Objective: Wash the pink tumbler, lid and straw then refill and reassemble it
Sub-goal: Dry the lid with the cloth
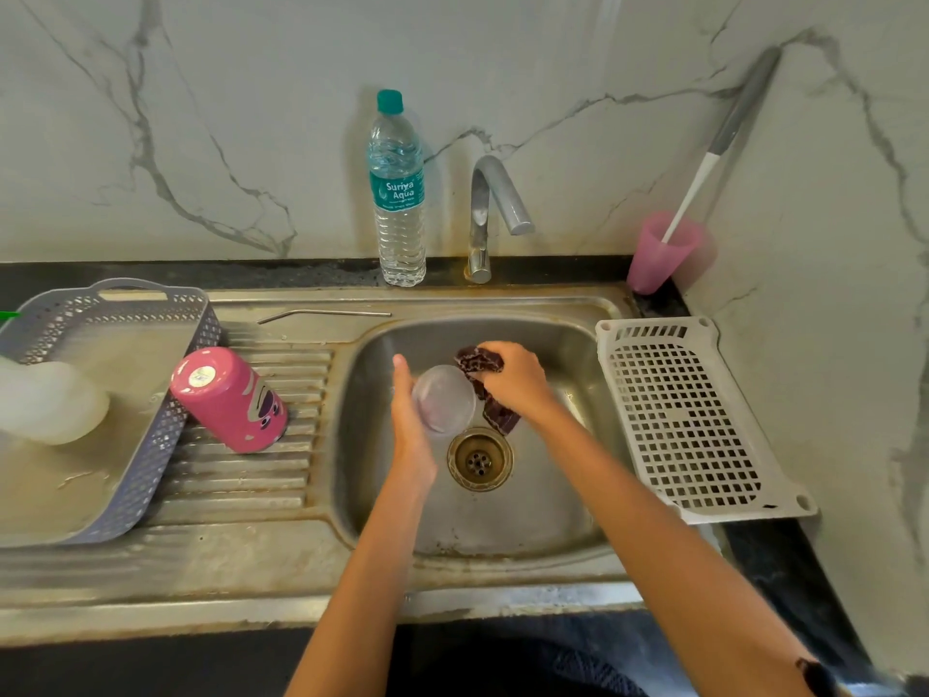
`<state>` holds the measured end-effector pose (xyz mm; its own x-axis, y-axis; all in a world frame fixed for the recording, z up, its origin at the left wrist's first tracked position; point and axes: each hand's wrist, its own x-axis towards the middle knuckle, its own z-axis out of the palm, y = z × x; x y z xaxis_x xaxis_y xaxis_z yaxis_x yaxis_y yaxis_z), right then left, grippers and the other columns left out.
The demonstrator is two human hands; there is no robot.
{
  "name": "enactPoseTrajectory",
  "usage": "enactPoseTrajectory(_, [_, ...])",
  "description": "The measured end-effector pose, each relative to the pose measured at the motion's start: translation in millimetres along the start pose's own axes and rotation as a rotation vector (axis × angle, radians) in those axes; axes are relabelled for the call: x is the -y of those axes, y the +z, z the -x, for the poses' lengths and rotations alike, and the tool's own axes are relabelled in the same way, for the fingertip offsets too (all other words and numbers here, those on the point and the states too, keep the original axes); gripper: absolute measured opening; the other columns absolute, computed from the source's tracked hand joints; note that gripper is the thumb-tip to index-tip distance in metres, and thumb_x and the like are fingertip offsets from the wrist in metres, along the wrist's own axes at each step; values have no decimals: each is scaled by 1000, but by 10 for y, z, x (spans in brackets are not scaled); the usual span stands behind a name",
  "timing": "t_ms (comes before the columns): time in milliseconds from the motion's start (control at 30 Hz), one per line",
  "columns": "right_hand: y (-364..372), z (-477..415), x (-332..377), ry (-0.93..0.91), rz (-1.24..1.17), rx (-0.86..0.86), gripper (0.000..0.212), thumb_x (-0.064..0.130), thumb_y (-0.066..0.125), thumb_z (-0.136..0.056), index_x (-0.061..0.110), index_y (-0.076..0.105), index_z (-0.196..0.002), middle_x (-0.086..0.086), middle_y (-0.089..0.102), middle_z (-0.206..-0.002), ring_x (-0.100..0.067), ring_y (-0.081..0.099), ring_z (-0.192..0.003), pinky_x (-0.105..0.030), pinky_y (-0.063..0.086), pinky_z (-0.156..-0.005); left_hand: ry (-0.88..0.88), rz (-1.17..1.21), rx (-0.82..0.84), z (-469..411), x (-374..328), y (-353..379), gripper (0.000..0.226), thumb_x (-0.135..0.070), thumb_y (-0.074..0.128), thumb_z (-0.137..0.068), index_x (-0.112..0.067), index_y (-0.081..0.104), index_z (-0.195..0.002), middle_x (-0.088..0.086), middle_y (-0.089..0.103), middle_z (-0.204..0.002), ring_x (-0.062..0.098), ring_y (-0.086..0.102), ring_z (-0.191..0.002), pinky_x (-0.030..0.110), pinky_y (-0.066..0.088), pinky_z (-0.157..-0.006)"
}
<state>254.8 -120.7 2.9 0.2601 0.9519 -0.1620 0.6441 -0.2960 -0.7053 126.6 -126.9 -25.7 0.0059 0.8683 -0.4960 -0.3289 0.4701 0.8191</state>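
Over the steel sink basin [553,500], my left hand [409,430] holds the clear round lid [443,399] on edge, just above the drain [480,459]. My right hand [518,382] grips a dark maroon scrubbing cloth [482,367] pressed against the lid's far side. The pink tumbler [228,400] stands upside down and tilted on the ribbed drainboard, leaning against the grey basket [151,445]. A metal straw [324,314] lies flat on the sink's back rim.
A full water bottle [398,191] stands behind the sink, left of the tap [495,213]. In the back right corner a pink cup [663,251] holds a long brush. A white perforated tray [691,420] lies right of the basin. A white container [48,402] rests in the basket.
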Motion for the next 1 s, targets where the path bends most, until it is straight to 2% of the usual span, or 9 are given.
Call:
enactPoseTrajectory(133, [50, 181, -164, 311, -668, 193, 27, 20, 69, -90, 14, 63, -115, -5, 71, -99, -14, 67, -84, -21, 54, -66, 4, 78, 38, -61, -95, 0, 38, -43, 57, -93, -9, 66, -107, 9, 68, -96, 20, 64, -92, 32, 52, -77])
enactPoseTrajectory(200, [112, 252, -240, 433, -961, 242, 34, 26, 71, -87, 11, 64, -117, -8, 73, -100, -20, 70, -88, -28, 58, -75, -44, 141, 76, -63, -86, 29, 31, -40, 56, -95, -12, 63, -104, 9, 67, -97, 21, 65, -90, 35, 53, -80])
enactPoseTrajectory(267, [131, 284, -285, 435, -1048, 280, 38, 32, 74, -84, 14, 65, -116, -10, 73, -106, -24, 70, -97, -36, 57, -86, -103, 149, 81, -58, -59, 51, 30, -42, 53, -96, -15, 62, -100, 8, 69, -93, 19, 66, -87, 33, 53, -78])
enactPoseTrajectory(433, [94, 346, -238, 387, -1118, 328, 38, 22, 78, -79, 13, 66, -114, -11, 74, -103, -23, 71, -95, -34, 57, -81, -172, 128, -16, -164, -36, 28, 53, -57, 48, -94, -16, 56, -127, 11, 63, -121, 24, 61, -112, 34, 51, -81])
enactPoseTrajectory(600, [143, 405, -143, 337, -1084, 236, 42, 18, 81, -77, 15, 64, -115, -8, 73, -104, -21, 71, -93, -28, 57, -72, 4, -46, -242, -197, -23, 37, 47, -55, 41, -99, -19, 66, -85, 5, 67, -105, 23, 60, -105, 32, 47, -76])
enactPoseTrajectory(700, [199, 425, -104, 238, -878, 128, 45, 22, 83, -74, 28, 60, -113, 1, 70, -108, -13, 68, -95, -22, 54, -74, -7, -54, -101, -122, -43, 2, 67, -75, 33, -89, -21, 69, -105, 6, 68, -112, 22, 62, -106, 40, 50, -92])
enactPoseTrajectory(767, [215, 434, -85, 148, -768, 144, 48, 23, 82, -76, 32, 52, -112, 2, 63, -112, -11, 64, -97, -22, 54, -75, -56, -90, 42, -84, -29, 22, 64, -75, 43, -85, -24, 60, -119, 4, 65, -116, 19, 62, -107, 40, 50, -93])
enactPoseTrajectory(900, [195, 429, -72, 28, -670, 258, 41, 34, 80, -78, 31, 56, -111, 5, 60, -117, -8, 61, -104, -25, 52, -88, -151, 38, 122, -98, -54, 1, 33, -52, 52, -93, -22, 62, -105, 5, 72, -99, 18, 69, -89, 35, 54, -81])
enactPoseTrajectory(1000, [213, 405, -59, -51, -632, 82, 29, 36, 78, -78, 31, 64, -103, 9, 63, -112, -3, 59, -105, -23, 47, -94, -198, 109, 157, -123, -50, -85, 38, -51, 48, -93, -18, 66, -99, 5, 70, -89, 18, 65, -83, 32, 48, -76])
